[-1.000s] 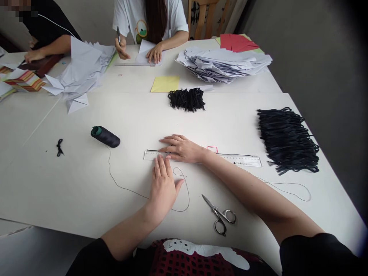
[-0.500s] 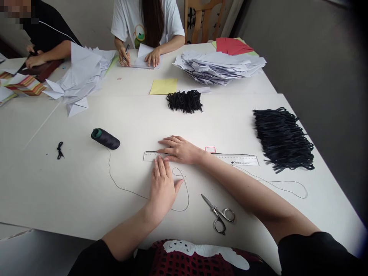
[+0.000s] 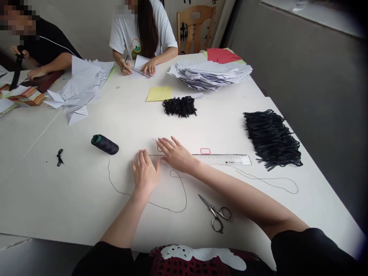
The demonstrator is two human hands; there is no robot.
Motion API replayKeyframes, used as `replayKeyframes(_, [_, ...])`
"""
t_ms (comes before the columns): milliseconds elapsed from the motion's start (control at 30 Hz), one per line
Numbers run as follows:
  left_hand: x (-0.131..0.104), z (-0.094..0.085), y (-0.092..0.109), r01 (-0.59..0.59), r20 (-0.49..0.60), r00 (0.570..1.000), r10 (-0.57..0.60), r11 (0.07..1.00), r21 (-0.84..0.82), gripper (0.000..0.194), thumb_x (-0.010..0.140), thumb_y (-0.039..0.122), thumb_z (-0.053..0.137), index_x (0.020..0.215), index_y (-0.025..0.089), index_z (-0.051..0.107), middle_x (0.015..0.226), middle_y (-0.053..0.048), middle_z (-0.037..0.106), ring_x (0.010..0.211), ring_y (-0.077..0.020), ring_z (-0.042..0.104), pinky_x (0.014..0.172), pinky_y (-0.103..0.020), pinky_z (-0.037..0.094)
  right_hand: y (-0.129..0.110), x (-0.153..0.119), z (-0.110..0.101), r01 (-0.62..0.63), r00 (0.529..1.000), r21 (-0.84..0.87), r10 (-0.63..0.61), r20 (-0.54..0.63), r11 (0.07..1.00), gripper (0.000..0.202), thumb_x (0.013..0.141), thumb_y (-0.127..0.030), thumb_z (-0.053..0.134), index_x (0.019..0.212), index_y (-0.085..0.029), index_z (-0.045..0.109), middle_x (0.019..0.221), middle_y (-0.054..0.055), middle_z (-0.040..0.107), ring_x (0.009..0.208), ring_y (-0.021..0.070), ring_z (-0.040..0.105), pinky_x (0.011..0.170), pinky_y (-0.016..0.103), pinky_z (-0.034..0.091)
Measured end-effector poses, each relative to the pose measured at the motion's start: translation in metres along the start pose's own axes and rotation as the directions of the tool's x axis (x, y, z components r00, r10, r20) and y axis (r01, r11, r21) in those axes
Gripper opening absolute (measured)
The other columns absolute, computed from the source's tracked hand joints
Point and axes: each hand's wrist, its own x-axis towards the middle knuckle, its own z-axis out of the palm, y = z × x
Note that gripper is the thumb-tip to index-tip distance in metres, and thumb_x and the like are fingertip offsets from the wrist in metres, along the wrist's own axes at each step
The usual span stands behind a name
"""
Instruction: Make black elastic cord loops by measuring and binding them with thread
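A clear ruler (image 3: 237, 160) lies flat on the white table, with a thin black cord (image 3: 221, 154) stretched along its far edge. My left hand (image 3: 144, 172) rests flat over the ruler's left end, fingers stretched out and thumb apart. Over the ruler's left part lies my right hand (image 3: 178, 156), palm down with fingers extended; the cord's left end curls up by its fingertips. Both palms hide part of the ruler and cord. Nearer the front edge are metal scissors (image 3: 215, 214), slightly spread. A spool of dark thread (image 3: 105, 144) lies to the left, its loose thread running under my left forearm.
A big bundle of black cord loops (image 3: 273, 140) lies at right, a smaller bundle (image 3: 179, 106) farther back. One knotted cord (image 3: 59, 157) is at left. Beyond are yellow paper (image 3: 159, 93), a white paper stack (image 3: 209, 76) and two people (image 3: 143, 38) (image 3: 54, 42) at work.
My left hand has slid left along the ruler to its left end. The cord's left end now curls away from the ruler near my right fingertips. The head view has tilted up slightly.
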Motion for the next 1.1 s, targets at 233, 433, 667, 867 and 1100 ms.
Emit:
replayKeyframes(233, [0.006,0.006,-0.007,-0.009,-0.053,0.999,0.007,0.999,-0.051,0.066,0.097,0.041,0.036,0.147,-0.003,0.033,0.144,-0.031,0.046,0.139,-0.0385,0.039,0.113,-0.068,0.017,-0.023,-0.08,-0.018,-0.166,0.984,0.009,0.165,0.073,0.986,0.061,0.096,-0.033,0.051,0.145,0.002,0.04,0.148,0.024,0.041,0.138,0.035,0.041,0.116,0.053,0.033])
replayKeyframes(433, [0.002,0.003,0.008,-0.393,-0.095,0.919,0.382,0.891,-0.228,0.047,0.096,0.021,0.037,0.14,0.01,0.049,0.147,-0.018,0.048,0.137,-0.0279,0.044,0.114,-0.051,0.033,-0.025,-0.102,-0.035,-0.187,0.982,0.041,0.186,0.014,0.982,0.059,0.094,-0.031,0.057,0.146,-0.007,0.041,0.148,0.021,0.044,0.136,0.0339,0.042,0.114,0.055,0.036])
replayKeyframes(667, [-0.013,0.012,0.031,-0.53,-0.254,0.846,0.469,0.691,-0.491,0.025,0.092,0.021,0.051,0.101,0.02,0.075,0.107,-0.009,0.073,0.099,-0.0215,0.068,0.09,-0.035,0.055,-0.032,-0.118,-0.042,-0.141,0.99,0.145,0.142,0.001,0.979,0.055,0.092,-0.027,0.061,0.143,-0.012,0.043,0.143,0.016,0.051,0.129,0.0286,0.05,0.109,0.052,0.043])
replayKeyframes(867, [0.024,0.0,0.017,-0.046,-0.081,0.996,-0.045,0.513,-0.857,0.019,0.08,0.031,0.071,0.092,0.018,0.078,0.096,-0.007,0.076,0.092,-0.0223,0.07,0.089,-0.035,0.055,-0.022,-0.14,-0.047,-0.119,0.983,0.226,0.146,-0.108,0.967,0.041,0.094,-0.024,0.056,0.133,-0.014,0.053,0.134,0.016,0.057,0.115,0.0263,0.059,0.099,0.047,0.051])
replayKeyframes(1100, [0.099,-0.025,-0.022,0.327,0.266,0.911,-0.315,0.159,-0.932,0.021,0.08,0.008,0.062,0.099,0.011,0.07,0.087,-0.007,0.072,0.075,-0.0122,0.067,0.073,-0.023,0.055,-0.004,-0.173,-0.038,-0.234,0.961,0.192,0.257,-0.103,0.953,0.033,0.095,-0.023,0.052,0.125,-0.013,0.061,0.128,0.017,0.06,0.11,0.0284,0.061,0.095,0.049,0.054])
